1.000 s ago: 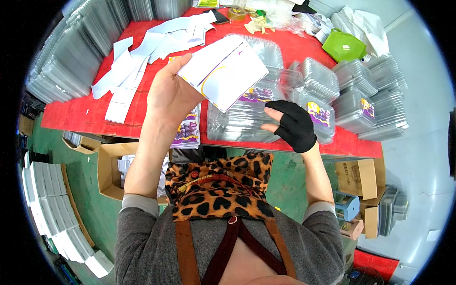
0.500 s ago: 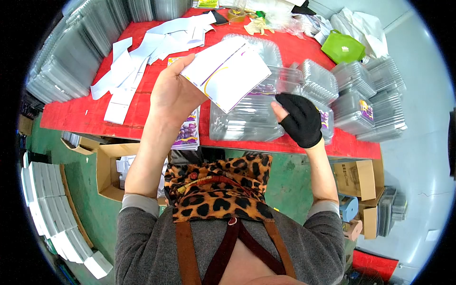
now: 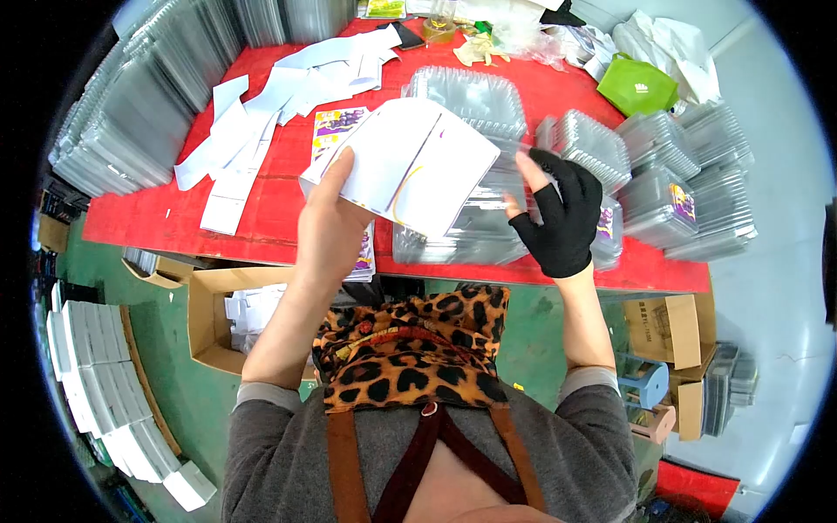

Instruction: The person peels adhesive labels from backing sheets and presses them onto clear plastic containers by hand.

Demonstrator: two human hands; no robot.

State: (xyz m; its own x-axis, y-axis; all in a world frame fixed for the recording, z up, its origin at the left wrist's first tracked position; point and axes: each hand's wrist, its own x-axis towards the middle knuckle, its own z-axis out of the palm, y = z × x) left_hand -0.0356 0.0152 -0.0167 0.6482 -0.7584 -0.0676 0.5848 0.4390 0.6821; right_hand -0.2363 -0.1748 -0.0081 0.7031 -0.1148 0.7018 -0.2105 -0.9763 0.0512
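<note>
A white label sheet (image 3: 427, 170) with a dark line and faint yellow and purple print rests in my left hand (image 3: 333, 213), the thumb on top; whether it is one sheet or a stack, I cannot tell. My right hand (image 3: 562, 218) wears a black fingerless glove. Its fingers are apart, with the index finger close to the sheet's right edge. Below both hands lies a clear plastic box (image 3: 453, 247), partly covered by the sheet. Colourful grape labels (image 3: 336, 125) show behind the sheet, and more printed labels (image 3: 364, 261) lie by my left wrist.
On the red table (image 3: 288, 187) stand clear boxes (image 3: 658, 205) at right, nested trays (image 3: 471, 98) behind the sheet and tall container stacks (image 3: 131, 105) at left. White paper strips (image 3: 235, 157) lie nearby. A green bag (image 3: 636, 85) sits at back right; a cardboard box (image 3: 205, 322) is below.
My left hand has moved slightly right and down, and the sheet has turned a little. My right hand has risen, its fingers spreading beside the sheet's right edge. The view has shifted slightly.
</note>
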